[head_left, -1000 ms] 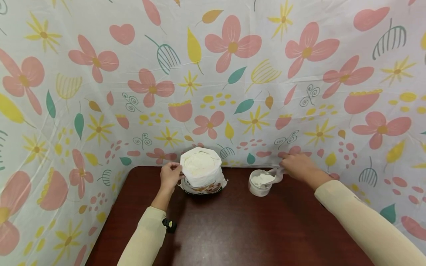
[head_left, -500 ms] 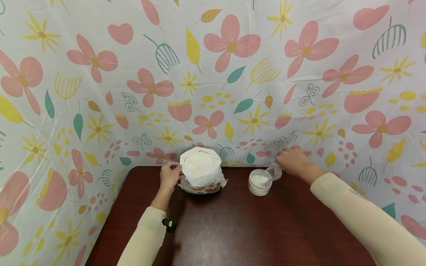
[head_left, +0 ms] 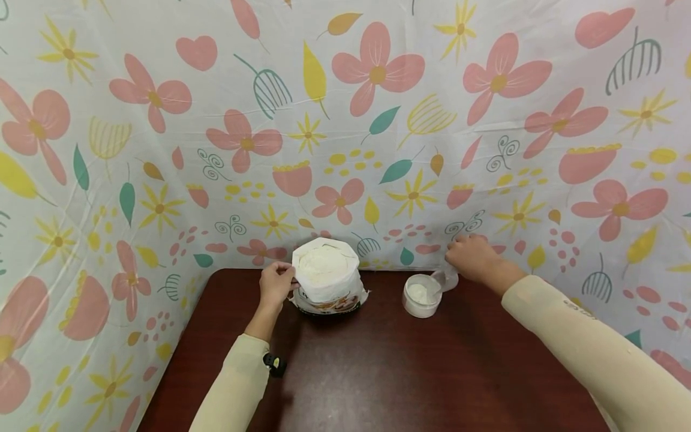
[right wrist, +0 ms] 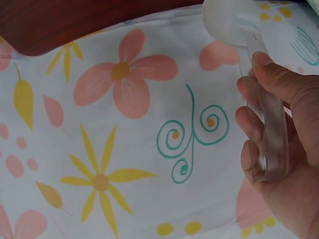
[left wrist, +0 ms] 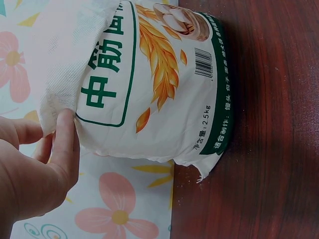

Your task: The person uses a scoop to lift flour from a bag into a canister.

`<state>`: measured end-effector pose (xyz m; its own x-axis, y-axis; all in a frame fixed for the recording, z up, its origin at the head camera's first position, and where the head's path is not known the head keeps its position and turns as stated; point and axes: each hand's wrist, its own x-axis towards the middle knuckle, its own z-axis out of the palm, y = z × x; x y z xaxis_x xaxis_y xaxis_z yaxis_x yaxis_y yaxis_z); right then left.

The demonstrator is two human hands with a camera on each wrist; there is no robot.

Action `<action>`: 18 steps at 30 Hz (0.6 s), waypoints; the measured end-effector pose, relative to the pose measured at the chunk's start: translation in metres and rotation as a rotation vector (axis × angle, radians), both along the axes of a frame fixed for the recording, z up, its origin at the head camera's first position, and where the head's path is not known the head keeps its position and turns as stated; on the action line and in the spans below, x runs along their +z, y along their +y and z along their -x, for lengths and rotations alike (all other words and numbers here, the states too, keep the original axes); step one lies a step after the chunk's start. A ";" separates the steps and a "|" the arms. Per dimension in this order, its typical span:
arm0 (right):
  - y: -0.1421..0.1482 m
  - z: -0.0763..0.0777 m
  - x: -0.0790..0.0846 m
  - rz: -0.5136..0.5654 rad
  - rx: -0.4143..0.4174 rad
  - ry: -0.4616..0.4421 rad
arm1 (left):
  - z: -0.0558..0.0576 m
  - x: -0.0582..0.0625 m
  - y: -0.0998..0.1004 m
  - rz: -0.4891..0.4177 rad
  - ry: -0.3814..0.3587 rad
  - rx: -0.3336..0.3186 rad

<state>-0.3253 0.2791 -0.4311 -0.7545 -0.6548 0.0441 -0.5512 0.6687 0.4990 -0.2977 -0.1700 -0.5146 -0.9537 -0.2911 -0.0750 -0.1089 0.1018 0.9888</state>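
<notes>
My left hand (head_left: 275,287) pinches the folded-down rim of an open white flour bag (head_left: 328,291), which stands upright near the table's back edge. White flour (head_left: 324,264) shows at its mouth. In the left wrist view, the bag (left wrist: 124,89) bears green characters and a wheat ear. To the right stands a small clear round tub (head_left: 420,307) with white flour inside. Over its right rim my right hand (head_left: 474,259) holds a clear plastic scoop (head_left: 447,279), tipped toward the tub. In the right wrist view, fingers and thumb curl round the scoop's handle (right wrist: 274,139).
A dark reddish-brown table (head_left: 367,372) bears the bag and the tub. Right behind its back edge hangs a flower-patterned cloth (head_left: 345,150), which also covers the left side. My left wrist wears a black band (head_left: 274,365).
My right hand has moved slightly left and tipped the scoop up. The heap of flour seen on the scoop has dropped into the tub. My left hand and the bag stay put.
</notes>
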 end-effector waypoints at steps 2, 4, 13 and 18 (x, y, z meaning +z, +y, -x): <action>0.002 0.000 0.001 0.015 -0.005 -0.003 | 0.000 0.000 0.000 0.001 -0.002 0.000; 0.004 -0.001 0.001 0.033 -0.006 -0.007 | 0.000 0.001 0.000 0.001 -0.003 0.001; 0.020 -0.003 -0.004 0.168 0.025 -0.018 | 0.000 0.001 0.000 0.011 -0.004 0.005; 0.029 -0.010 -0.008 0.266 0.002 -0.023 | 0.000 0.000 0.000 0.008 -0.007 0.000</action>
